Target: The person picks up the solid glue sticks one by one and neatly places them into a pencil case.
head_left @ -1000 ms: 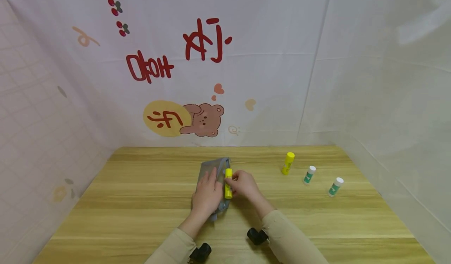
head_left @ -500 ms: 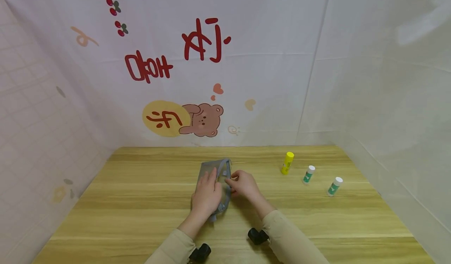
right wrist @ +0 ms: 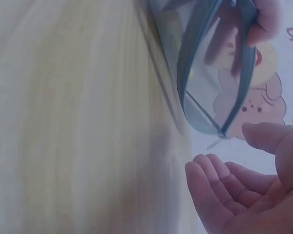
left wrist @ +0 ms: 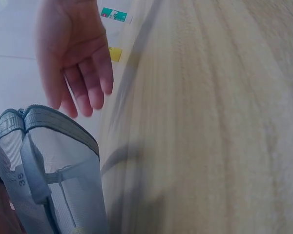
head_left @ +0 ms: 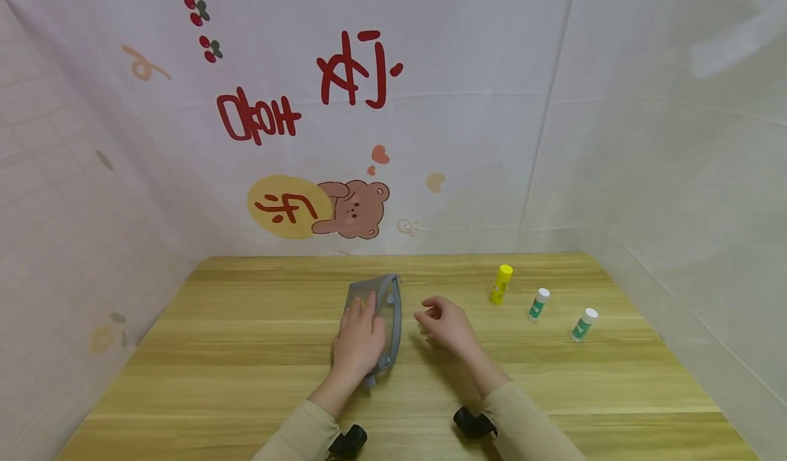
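A grey, see-through mesh zip pouch (head_left: 393, 331) lies on the table with its opening facing right. My left hand (head_left: 359, 338) lies over its upper side and holds the upper rim, with the thumb at the edge in the right wrist view. Some yellow shows through the mesh under the left fingertips. Just right of the opening, my right hand (head_left: 447, 324) hovers apart from the pouch, fingers loosely bent and holding nothing. In the left wrist view the pouch (left wrist: 63, 161) stands tall, its zip edges parted near the right hand (left wrist: 80, 58).
On the right of the wooden table (head_left: 246, 338) stand a yellow glue stick (head_left: 501, 285) and two white-capped glue sticks with green labels, one nearer (head_left: 583, 325) and one farther (head_left: 538, 305). A printed cloth (head_left: 479, 140) hangs behind the table.
A yellow glue stick in my right hand went into the pouch and out of plain sight. The right hand let go and drew back to the right. My left hand stayed on the pouch.
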Demonstrator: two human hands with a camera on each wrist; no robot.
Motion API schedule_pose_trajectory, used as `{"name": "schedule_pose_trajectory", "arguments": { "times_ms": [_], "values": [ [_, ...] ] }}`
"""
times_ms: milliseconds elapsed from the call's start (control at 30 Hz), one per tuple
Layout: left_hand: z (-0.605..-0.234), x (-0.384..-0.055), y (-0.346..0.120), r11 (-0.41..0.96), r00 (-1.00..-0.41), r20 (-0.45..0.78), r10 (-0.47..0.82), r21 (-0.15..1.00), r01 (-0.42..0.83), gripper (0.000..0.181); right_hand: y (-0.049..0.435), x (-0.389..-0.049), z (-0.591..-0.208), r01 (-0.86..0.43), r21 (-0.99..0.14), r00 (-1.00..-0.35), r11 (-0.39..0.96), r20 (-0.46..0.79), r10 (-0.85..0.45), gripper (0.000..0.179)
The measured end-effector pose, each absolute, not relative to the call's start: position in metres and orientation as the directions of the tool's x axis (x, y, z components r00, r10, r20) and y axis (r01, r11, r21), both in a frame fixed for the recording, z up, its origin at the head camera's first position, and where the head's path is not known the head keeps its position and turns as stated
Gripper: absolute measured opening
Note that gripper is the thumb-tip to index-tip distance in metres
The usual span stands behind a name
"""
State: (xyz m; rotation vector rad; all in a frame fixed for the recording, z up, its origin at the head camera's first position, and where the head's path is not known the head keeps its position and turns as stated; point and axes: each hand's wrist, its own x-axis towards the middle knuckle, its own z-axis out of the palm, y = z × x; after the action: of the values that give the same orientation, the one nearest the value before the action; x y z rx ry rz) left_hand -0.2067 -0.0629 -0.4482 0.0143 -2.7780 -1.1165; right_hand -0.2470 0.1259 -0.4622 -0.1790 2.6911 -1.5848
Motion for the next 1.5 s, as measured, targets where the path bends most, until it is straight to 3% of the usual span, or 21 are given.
{"name": "schedule_pose_trajectory", "arguments": {
  "times_ms": [367,667,1500],
  "values": [
    [-0.447,-0.205,-0.064,0.713,-0.989,0.138,-0.059,0.699,0.055,0.054,0.157,-0.237,-0.460,-0.049,-0.889,-0.999,0.455,0.050,-0.010,0.039],
    [-0.447,-0.206,-0.063,0.719,-0.989,0.135,-0.059,0.693,0.052,0.054,0.180,-0.236,-0.456,-0.062,-0.821,-0.994,0.567,0.103,0.041,0.040],
    [-0.447,-0.205,-0.063,0.704,-0.990,0.126,-0.060,0.709,0.047,0.055,0.233,-0.228,-0.438,-0.011,-0.763,-0.974,0.646,0.154,0.165,0.048]
  ]
}}
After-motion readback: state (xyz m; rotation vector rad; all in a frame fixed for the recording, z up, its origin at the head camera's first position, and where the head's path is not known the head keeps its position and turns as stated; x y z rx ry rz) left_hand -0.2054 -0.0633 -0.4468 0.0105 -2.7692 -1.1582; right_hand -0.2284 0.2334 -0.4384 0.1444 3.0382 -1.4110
